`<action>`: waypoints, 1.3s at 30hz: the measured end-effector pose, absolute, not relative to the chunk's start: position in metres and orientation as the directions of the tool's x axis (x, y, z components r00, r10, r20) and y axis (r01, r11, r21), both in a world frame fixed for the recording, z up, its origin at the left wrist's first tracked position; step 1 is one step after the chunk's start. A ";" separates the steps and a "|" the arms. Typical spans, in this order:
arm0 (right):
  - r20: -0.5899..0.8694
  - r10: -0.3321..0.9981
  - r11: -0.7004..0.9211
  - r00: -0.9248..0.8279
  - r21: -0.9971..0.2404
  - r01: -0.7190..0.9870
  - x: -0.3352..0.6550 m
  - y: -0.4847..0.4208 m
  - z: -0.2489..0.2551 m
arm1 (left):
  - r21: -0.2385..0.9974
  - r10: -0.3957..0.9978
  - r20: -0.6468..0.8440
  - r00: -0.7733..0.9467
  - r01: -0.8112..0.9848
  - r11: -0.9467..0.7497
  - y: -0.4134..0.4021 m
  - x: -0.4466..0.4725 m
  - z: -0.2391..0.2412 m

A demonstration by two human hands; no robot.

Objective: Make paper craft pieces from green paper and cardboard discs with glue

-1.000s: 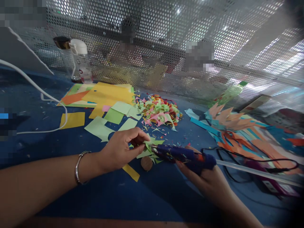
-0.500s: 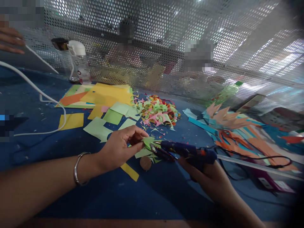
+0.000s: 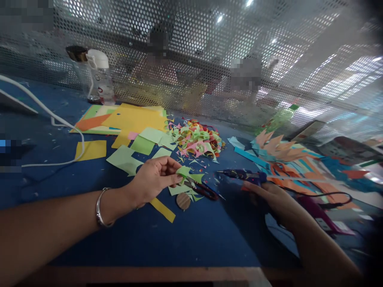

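Observation:
Between the thumb and fingers of my left hand [image 3: 157, 177] is a small green paper piece [image 3: 184, 172], cut to a leaf-like shape. My right hand [image 3: 271, 197] grips a dark blue hot glue gun [image 3: 241, 174], its nozzle pointing left and standing apart from the paper. A clear glue stick [image 3: 299, 179] sticks out of the gun's back. Under the held paper lie a pair of scissors [image 3: 206, 190] and more green paper scraps [image 3: 179, 190]. A round wooden disc [image 3: 183, 201] and a yellow paper strip [image 3: 163, 210] rest close to my left hand.
Yellow sheets [image 3: 134, 117] and a heap of colourful paper scraps [image 3: 199, 139] lie farther back. Two bottles [image 3: 101, 77] stand by the perforated metal screen [image 3: 191, 44]. A white cable [image 3: 38, 99] runs at left. Orange paper cutouts [image 3: 278, 147] and a purple power strip [image 3: 321, 217] are at right.
My right hand has drawn the glue gun away to the right, off the green paper. My left hand keeps its hold. Another person's hand at upper left has gone out of view.

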State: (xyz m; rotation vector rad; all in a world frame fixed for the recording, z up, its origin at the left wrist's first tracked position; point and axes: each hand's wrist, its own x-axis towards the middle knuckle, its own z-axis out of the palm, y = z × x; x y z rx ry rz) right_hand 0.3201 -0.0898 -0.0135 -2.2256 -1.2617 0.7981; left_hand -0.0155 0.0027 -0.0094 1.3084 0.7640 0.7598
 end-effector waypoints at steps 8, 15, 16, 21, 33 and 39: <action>0.158 0.886 -0.415 0.436 -0.153 0.897 0.296 -0.101 0.008 | 0.968 0.816 -0.135 0.562 -0.100 0.229 0.001 -0.014 -0.008; 0.318 0.938 0.258 -0.136 -0.380 0.888 0.200 -0.084 0.029 | 0.976 0.779 -0.137 0.612 -0.051 0.212 -0.003 -0.013 -0.006; 0.309 0.934 0.298 -0.180 -0.391 0.871 0.192 -0.079 0.030 | 0.976 0.772 -0.138 0.620 -0.049 0.214 -0.004 -0.013 -0.006; 0.258 0.927 0.361 -0.271 -0.426 0.830 0.176 -0.064 0.027 | 0.967 0.771 -0.171 0.613 -0.044 0.250 -0.003 -0.013 -0.009; 0.354 0.902 0.403 -0.247 -0.484 0.777 0.180 -0.063 0.010 | 0.893 0.723 -0.264 0.639 -0.122 0.434 -0.002 -0.016 -0.006; 0.347 0.912 0.385 -0.217 -0.547 0.743 0.179 -0.064 0.006 | 0.968 0.758 -0.173 0.629 -0.036 0.250 0.000 -0.016 -0.006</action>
